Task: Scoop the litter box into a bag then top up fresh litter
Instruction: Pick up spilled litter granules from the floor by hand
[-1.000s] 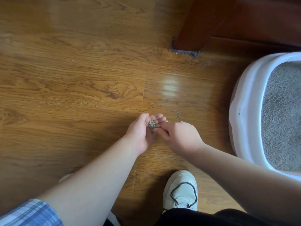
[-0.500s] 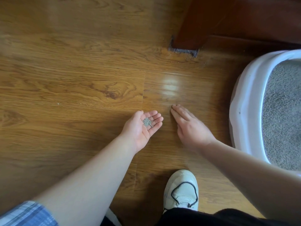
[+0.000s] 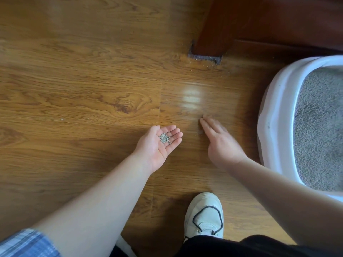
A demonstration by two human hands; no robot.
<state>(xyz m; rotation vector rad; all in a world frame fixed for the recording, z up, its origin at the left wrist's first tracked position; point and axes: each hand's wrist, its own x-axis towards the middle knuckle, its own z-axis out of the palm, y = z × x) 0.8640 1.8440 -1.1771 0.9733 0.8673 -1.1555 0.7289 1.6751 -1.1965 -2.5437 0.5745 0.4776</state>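
Note:
My left hand is turned palm up above the wooden floor, cupping a small pile of grey litter grains. My right hand lies flat, fingers stretched forward and blurred, on the floor just right of it, over a few stray grains. The white litter box stands at the right edge, filled with grey litter; only its left part shows. No bag or scoop is in view.
A dark wooden furniture leg stands on the floor at the back, with scattered grains around its base. My white shoe rests on the floor near the bottom. Wooden floor stretches to the left.
My right hand left the left palm, flattened and swept along the floor beside the box. The left hand stayed palm up with the grains.

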